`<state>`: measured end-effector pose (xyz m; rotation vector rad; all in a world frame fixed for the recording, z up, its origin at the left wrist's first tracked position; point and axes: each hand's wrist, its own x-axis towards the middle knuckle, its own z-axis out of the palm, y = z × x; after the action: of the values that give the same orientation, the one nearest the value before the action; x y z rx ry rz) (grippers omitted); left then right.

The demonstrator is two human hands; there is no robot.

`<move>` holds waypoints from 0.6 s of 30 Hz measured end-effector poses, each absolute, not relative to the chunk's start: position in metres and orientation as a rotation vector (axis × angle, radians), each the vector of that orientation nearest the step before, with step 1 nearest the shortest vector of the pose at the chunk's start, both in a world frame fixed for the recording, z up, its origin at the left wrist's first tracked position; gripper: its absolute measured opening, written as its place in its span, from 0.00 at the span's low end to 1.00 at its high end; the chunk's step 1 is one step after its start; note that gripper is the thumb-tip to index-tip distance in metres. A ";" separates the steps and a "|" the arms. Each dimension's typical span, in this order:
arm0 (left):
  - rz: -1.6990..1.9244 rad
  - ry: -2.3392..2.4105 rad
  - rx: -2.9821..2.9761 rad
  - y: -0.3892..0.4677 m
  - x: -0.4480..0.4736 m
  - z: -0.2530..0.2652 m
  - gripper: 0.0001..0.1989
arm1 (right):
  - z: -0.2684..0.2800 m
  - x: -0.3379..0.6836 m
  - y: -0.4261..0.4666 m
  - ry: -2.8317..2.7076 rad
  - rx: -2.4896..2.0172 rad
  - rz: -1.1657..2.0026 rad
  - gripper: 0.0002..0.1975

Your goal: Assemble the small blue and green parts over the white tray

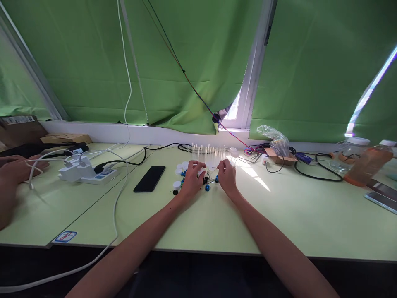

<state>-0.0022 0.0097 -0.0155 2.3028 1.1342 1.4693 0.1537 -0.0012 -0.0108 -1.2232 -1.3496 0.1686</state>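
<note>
My left hand (192,181) is at the middle of the table, fingers curled and thumb bent toward them; something pale shows at the fingertips, too small to name. Close to its right, my right hand (228,177) has its fingers drawn together in a pinch, their contents hidden. Just beyond both hands stands a row of clear upright tubes (211,155). White round caps (176,185) lie left of my left hand. Small blue knob-like parts (207,188) and a black one (175,192) with thin wire-like legs lie around and between the hands.
A black phone (149,179) lies to the left, near a white power strip (88,174) with plugs and cables. Another person's hand (21,167) rests at far left. On the right are a small cardboard box (281,157), dark cables, bottles (369,163) and another phone (383,201).
</note>
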 end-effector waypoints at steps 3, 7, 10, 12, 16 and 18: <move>1.484 1.136 2.362 0.011 -0.004 -0.014 0.07 | -0.010 0.154 -0.002 -1.351 -1.224 0.149 0.13; 1.472 1.199 2.363 0.014 -0.006 -0.015 0.10 | -0.009 0.153 -0.003 -1.313 -1.236 0.136 0.13; 1.451 1.228 2.312 0.014 -0.006 -0.015 0.13 | -0.010 0.153 -0.002 -1.267 -1.213 0.149 0.14; 1.428 1.245 2.302 0.013 -0.006 -0.014 0.15 | -0.010 0.153 -0.002 -1.234 -1.187 0.157 0.15; 1.334 1.326 2.356 0.009 -0.007 -0.012 0.17 | -0.007 0.153 -0.004 -1.159 -1.158 0.148 0.14; 1.310 1.358 2.386 0.010 -0.008 -0.013 0.18 | -0.005 0.153 -0.006 -1.124 -1.146 0.141 0.14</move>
<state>-0.0083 0.0096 -0.0125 2.3864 1.3583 1.3102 0.1526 -0.0058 -0.0053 -1.1456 -1.1245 0.1408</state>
